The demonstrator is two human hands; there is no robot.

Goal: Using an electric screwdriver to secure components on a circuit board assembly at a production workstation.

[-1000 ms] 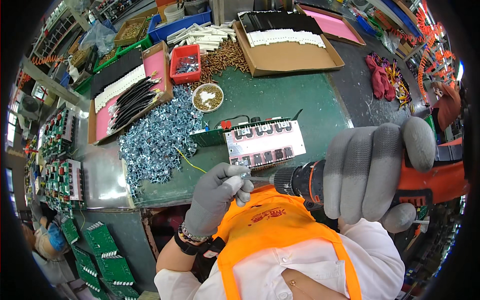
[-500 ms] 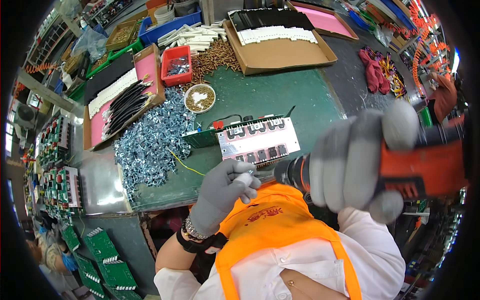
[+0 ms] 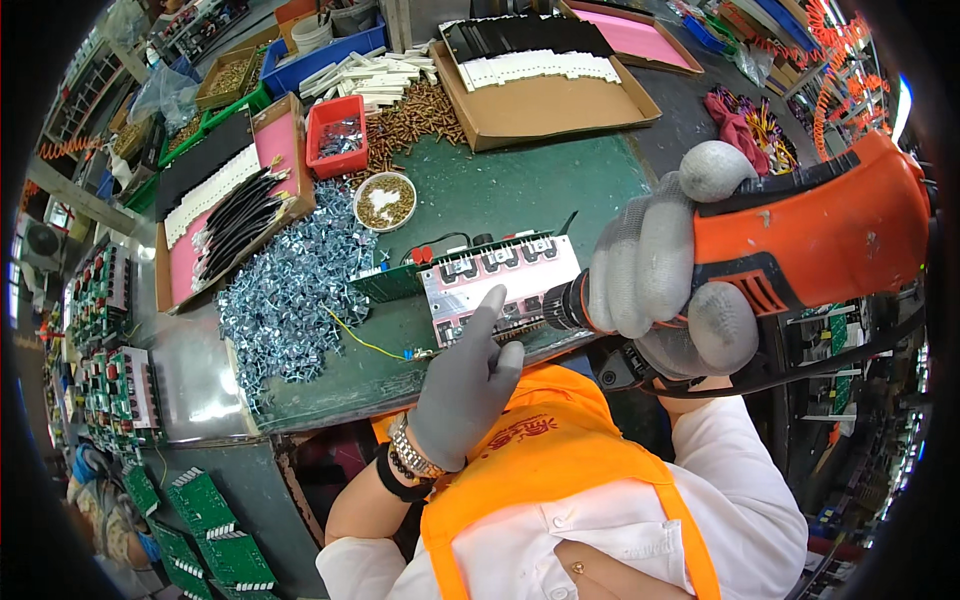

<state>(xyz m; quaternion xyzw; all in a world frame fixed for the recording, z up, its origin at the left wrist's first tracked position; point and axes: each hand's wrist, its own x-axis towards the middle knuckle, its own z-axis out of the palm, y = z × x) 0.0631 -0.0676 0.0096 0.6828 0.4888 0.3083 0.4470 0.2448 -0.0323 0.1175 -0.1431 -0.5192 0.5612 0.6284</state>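
Note:
My right hand, in a grey glove, is closed round an orange and black power screwdriver. Its dark chuck points left, by the right end of a board's pale metal plate. Black components line the plate in two rows, and a green circuit board stands along its back edge. My left hand, gloved too, is at the plate's near edge. Its index finger is stretched out over the plate and the thumb stands apart; I see nothing held. The screwdriver's tip cannot be made out.
Left of the board lies a heap of small silvery metal clips, with a round tub of small brass-coloured parts beside it. Behind are a red bin and a cardboard tray. A black cable hangs below the screwdriver.
My left hand has gone from a pinch near the chuck to a stretched index finger over the plate. The screwdriver has tilted, its rear end rising, and its chuck is now nearer the plate.

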